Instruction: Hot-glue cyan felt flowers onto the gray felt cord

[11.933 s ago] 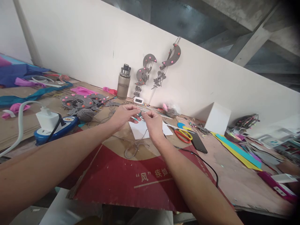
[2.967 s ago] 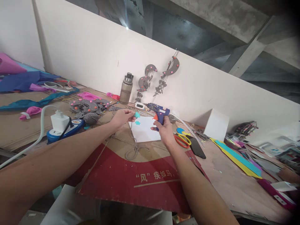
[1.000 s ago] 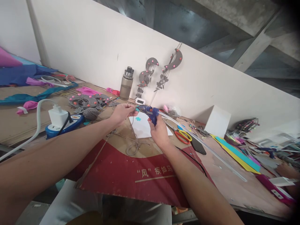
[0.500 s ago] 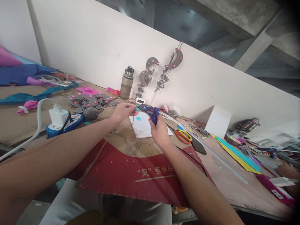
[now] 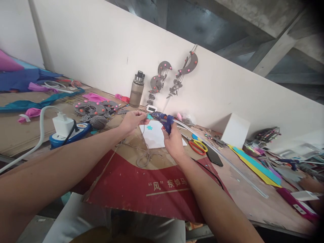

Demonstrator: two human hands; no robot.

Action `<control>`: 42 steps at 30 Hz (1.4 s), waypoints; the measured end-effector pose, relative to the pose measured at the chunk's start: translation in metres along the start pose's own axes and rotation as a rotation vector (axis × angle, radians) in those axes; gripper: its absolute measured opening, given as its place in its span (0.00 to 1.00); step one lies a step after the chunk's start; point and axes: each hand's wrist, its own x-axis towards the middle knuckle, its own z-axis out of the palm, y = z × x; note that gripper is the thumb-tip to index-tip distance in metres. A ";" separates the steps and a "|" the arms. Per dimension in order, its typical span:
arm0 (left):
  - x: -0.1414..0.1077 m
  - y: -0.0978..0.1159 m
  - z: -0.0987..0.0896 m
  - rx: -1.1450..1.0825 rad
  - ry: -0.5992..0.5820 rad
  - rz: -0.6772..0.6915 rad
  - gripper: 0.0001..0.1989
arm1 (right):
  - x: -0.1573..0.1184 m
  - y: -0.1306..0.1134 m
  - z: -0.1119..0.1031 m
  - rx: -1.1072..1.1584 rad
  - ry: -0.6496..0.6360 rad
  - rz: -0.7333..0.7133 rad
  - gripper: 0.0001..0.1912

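Note:
Between its fingertips my left hand (image 5: 134, 121) pinches a small teal piece (image 5: 149, 116), with grey cord (image 5: 144, 134) hanging below. My right hand (image 5: 173, 140) is wrapped round the handle of a blue glue gun (image 5: 164, 120), whose nozzle points left, close to the teal piece. A long clear glue stick (image 5: 222, 156) sticks out of the gun's back. Under the hands lies a white sheet (image 5: 154, 139) with a teal flower shape (image 5: 149, 128) on it. The sheet rests on a red and brown cardboard (image 5: 131, 189), where more cord lies loosely curled.
A bottle (image 5: 137, 89) stands by the wall. Scissors (image 5: 198, 147) and a black phone (image 5: 214, 158) lie right of the sheet. A power strip (image 5: 69, 135) and grey felt pieces (image 5: 93, 108) are at left. A person's hand (image 5: 310, 184) shows at far right.
The glue gun has shifted slightly right, away from my left fingertips, and more of the teal piece shows. My left hand has barely moved.

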 end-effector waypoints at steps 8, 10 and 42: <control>0.001 -0.002 -0.001 0.014 -0.014 0.006 0.04 | 0.000 -0.001 0.000 -0.014 0.002 0.014 0.15; 0.001 -0.002 -0.002 0.014 -0.019 0.008 0.04 | 0.000 -0.001 -0.001 -0.016 0.002 0.010 0.16; 0.005 -0.006 -0.003 0.008 -0.014 0.017 0.04 | -0.002 -0.003 0.002 -0.054 -0.041 0.023 0.17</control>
